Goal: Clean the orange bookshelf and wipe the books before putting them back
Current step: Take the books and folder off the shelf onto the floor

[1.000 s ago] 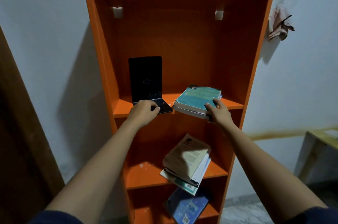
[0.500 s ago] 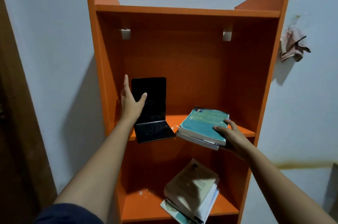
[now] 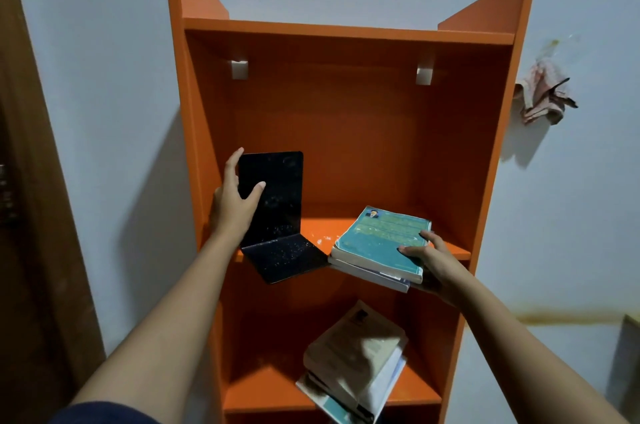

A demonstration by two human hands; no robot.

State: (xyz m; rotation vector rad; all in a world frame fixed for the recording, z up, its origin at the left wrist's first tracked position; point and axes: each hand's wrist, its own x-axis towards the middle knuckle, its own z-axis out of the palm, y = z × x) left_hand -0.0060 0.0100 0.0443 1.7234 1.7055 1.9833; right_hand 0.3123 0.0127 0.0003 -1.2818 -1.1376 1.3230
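Observation:
The orange bookshelf (image 3: pixel 346 132) stands against the wall. On its upper shelf a dusty black L-shaped bookend (image 3: pixel 277 212) stands at the left, its base jutting over the front edge. My left hand (image 3: pixel 235 198) grips the bookend's upright plate, thumb on its front face. To the right lies a stack of two books, a teal book (image 3: pixel 381 240) on top, overhanging the shelf edge. My right hand (image 3: pixel 429 260) holds the stack's near right corner, fingers on top. Another stack of books (image 3: pixel 356 361) lies tilted on the shelf below.
A crumpled pinkish cloth (image 3: pixel 542 97) hangs on the wall right of the bookshelf. A brown door frame (image 3: pixel 31 181) runs down the left. Two small white brackets (image 3: pixel 239 69) sit on the shelf's back panel. A table corner (image 3: pixel 628 337) shows at the lower right.
My left hand rose from the bookend's base to its upright plate and gripped it. My view tilted upward. My right hand stayed on the teal book stack.

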